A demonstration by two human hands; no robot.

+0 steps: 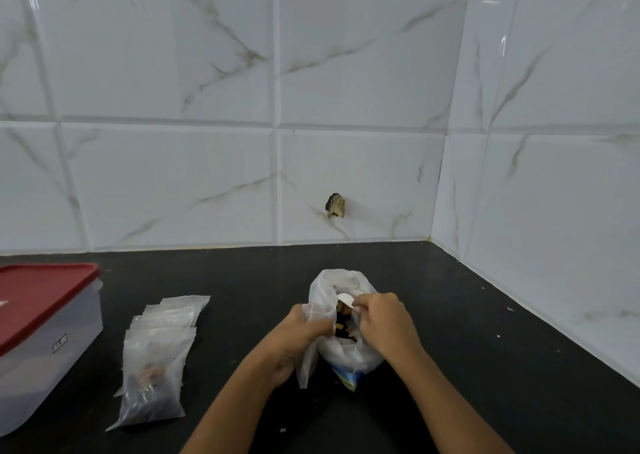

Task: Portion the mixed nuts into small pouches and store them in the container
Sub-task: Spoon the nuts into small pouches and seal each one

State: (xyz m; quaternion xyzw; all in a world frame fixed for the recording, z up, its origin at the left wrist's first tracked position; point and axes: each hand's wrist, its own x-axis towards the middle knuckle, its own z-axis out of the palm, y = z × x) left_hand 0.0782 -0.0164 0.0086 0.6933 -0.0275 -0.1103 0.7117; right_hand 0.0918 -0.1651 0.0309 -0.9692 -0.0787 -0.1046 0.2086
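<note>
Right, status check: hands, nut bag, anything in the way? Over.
Left hand grips nut bag rim; right hand pinches white piece at its mouth. Bag open, nuts showing. Container lid on.

Red-lidded container (pixel 45 318), black counter (pixel 450 349), white-veined tiles (pixel 346 72)

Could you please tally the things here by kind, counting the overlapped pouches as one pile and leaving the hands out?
Red-lidded container: 1
Pile of small pouches, overlapped, counted as one: 1
Bag of mixed nuts: 1
Clear pouch in the left grip: 1
White scoop, as it appears, in the right grip: 1
Total: 5
</note>
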